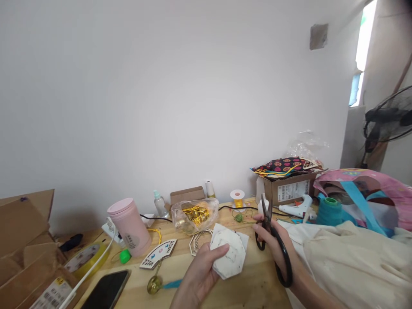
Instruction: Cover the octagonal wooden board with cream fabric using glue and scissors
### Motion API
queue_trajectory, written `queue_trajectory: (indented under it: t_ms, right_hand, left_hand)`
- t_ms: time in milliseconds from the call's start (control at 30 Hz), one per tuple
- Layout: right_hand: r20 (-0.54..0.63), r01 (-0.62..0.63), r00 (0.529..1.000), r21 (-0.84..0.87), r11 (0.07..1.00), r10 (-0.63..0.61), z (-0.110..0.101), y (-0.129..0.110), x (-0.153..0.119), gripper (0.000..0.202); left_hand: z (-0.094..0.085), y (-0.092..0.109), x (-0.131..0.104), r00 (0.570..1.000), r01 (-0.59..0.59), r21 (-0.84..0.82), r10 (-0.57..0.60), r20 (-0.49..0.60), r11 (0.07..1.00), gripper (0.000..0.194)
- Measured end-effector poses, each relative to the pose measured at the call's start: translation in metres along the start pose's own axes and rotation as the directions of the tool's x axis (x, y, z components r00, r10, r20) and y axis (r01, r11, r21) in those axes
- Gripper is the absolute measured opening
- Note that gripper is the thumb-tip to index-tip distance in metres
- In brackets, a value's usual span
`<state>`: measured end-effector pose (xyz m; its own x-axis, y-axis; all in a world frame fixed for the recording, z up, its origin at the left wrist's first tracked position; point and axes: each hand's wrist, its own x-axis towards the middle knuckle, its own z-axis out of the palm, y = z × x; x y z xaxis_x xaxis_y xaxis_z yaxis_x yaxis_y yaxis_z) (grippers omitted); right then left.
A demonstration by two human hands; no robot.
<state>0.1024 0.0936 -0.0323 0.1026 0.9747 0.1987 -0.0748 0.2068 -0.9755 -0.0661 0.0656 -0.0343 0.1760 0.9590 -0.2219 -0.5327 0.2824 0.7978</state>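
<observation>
My left hand (206, 266) grips a white many-sided piece (229, 253), thumb across its face; it looks like layered sheets with a traced outline on top. To the right, my right hand (273, 240) holds black-handled scissors (268, 214), blades pointing up and slightly apart, not touching the white piece. Behind the left hand lies a wooden lattice frame (195, 244), partly hidden. A fan-shaped wooden piece (159, 254) with cut-out patterns rests to the left. Nearer to me is a brass-coloured bell (155, 284) with a blue ribbon (172, 284).
A pink canister (130, 227), a phone (106, 289) and a cardboard box (32, 257) stand left. Behind are a plastic bag of gold bells and yellow cord (195, 214) and a yellow thread spool (237, 198). A glue gun (298, 207), teal thread cone (330, 212) and pale cloth (357, 257) are right.
</observation>
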Motion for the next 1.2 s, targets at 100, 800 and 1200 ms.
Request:
queue_trajectory:
  t_ms: [100,800,1200]
  right_hand:
    - [-0.025,-0.009,1.000,0.063,0.998,0.011,-0.003,0.000,0.002,0.028]
    - [0.198,-0.129,0.977,0.246,0.961,0.081,0.006,0.003,-0.012,0.035]
    - [0.193,-0.070,0.980,0.104,0.992,0.049,0.010,0.004,-0.014,0.032]
  left_hand:
    - [-0.003,-0.003,0.001,0.998,0.050,0.040,-0.048,-0.038,0.998,0.026]
    - [0.023,-0.005,-0.007,0.980,-0.198,-0.001,0.198,0.002,0.980,0.036]
    - [0.035,-0.015,-0.007,0.942,-0.291,-0.122,0.262,-0.208,0.949,0.053]
